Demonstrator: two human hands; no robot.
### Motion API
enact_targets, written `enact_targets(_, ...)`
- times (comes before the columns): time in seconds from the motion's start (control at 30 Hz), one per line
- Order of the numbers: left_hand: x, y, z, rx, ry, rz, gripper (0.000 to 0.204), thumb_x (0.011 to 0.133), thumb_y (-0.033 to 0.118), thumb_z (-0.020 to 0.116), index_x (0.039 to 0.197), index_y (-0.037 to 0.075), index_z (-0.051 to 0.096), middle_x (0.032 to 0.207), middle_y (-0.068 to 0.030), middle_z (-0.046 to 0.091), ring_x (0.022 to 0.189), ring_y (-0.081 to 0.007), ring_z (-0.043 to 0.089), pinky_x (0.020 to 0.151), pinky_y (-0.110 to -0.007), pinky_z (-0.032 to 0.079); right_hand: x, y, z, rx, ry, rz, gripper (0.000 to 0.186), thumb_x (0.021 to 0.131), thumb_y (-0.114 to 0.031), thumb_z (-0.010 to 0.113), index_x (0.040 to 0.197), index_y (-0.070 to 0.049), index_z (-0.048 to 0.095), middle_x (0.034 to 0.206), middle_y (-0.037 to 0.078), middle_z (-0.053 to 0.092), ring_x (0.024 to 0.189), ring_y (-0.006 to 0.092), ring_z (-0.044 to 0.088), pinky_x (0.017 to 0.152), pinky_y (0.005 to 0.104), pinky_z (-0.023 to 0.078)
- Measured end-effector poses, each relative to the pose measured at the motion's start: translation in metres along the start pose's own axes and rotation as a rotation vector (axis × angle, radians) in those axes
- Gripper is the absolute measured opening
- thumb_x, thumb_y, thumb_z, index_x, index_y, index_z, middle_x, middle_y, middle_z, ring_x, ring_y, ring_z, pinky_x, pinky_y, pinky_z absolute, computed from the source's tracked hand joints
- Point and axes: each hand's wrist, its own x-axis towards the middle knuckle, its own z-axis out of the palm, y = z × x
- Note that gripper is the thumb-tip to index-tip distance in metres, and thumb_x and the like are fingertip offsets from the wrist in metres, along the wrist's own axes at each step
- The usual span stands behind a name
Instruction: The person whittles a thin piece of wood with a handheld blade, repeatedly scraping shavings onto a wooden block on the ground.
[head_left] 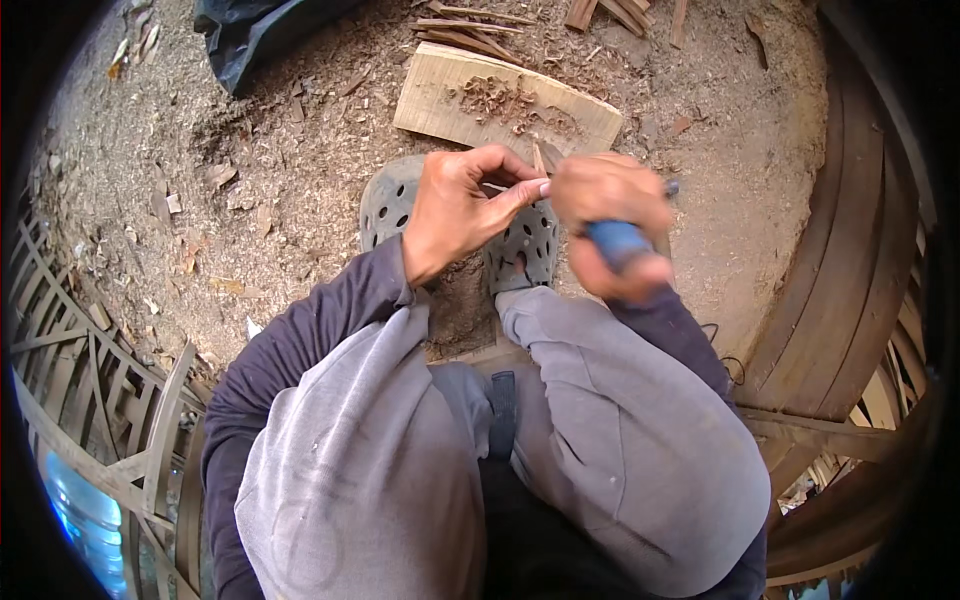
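Observation:
Above my shoes, my left hand point(460, 205) is closed in a pinch, thumb against fingertips, on a small wood sliver point(540, 160). Most of that sliver is covered by the fingers. Right beside it, my right hand point(612, 195) is wrapped round the blue handle point(618, 244) of what looks like a knife, and the hand is smeared by motion. A short grey blade point(551, 154) shows at the sliver, close to my left thumb. Just beyond both hands lies a pale wooden board point(440, 95) with curled brown shavings point(497, 100) on it.
Thin wood strips point(465, 35) and more offcuts point(620, 12) lie past the board. A black plastic sheet point(250, 40) is at the far left. Sawdust covers the ground. Curved wooden slats point(90, 370) stand left, wide planks point(835, 250) right. Grey clogs point(385, 200) are on my feet.

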Motion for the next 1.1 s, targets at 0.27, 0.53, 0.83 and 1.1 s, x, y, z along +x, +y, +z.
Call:
enact_targets(0.27,0.001,0.005,0.0,-0.049,-0.027,-0.01,0.016,0.084,0.012,0.081,0.089,-0.002,0.073,0.075,-0.0057,0.073,0.068,-0.0071,0.066,0.06,-0.022,0.054,0.004,0.004,-0.005,-0.003,-0.009,0.026,0.078,0.094,-0.077,0.029,0.072,-0.004,0.047,0.053,0.005,0.044,0.042,0.0183,0.043,0.039,0.0328,0.036)
enact_targets(0.53,0.003,0.004,-0.004,-0.048,-0.072,-0.092,0.012,0.087,0.008,0.077,0.091,-0.002,0.072,0.077,-0.0053,0.072,0.072,-0.0073,0.067,0.064,-0.023,0.055,-0.005,0.025,-0.001,-0.11,-0.038,0.024,0.078,0.093,-0.077,0.035,0.07,-0.003,0.046,0.052,0.004,0.04,0.042,0.0181,0.039,0.042,0.0323,0.033)
enact_targets(0.83,0.0,0.007,-0.007,0.152,-0.012,0.12,0.014,0.085,0.013,0.079,0.088,0.001,0.072,0.074,-0.0054,0.073,0.065,-0.0095,0.068,0.059,-0.023,0.054,0.01,-0.005,-0.026,-0.114,0.231,-0.016,0.081,0.091,-0.079,0.034,0.07,-0.002,0.05,0.053,0.007,0.047,0.043,0.0201,0.048,0.041,0.0328,0.038)
enact_targets(1.1,0.0,0.011,-0.016,0.391,-0.064,0.186,0.018,0.083,0.02,0.081,0.082,0.004,0.073,0.07,-0.0062,0.071,0.058,-0.0149,0.067,0.053,-0.027,0.051,0.017,-0.011,-0.039,0.057,0.207,0.077,0.083,0.086,-0.085,0.032,0.075,-0.004,0.048,0.06,0.007,0.042,0.05,0.0173,0.036,0.049,0.033,0.03)
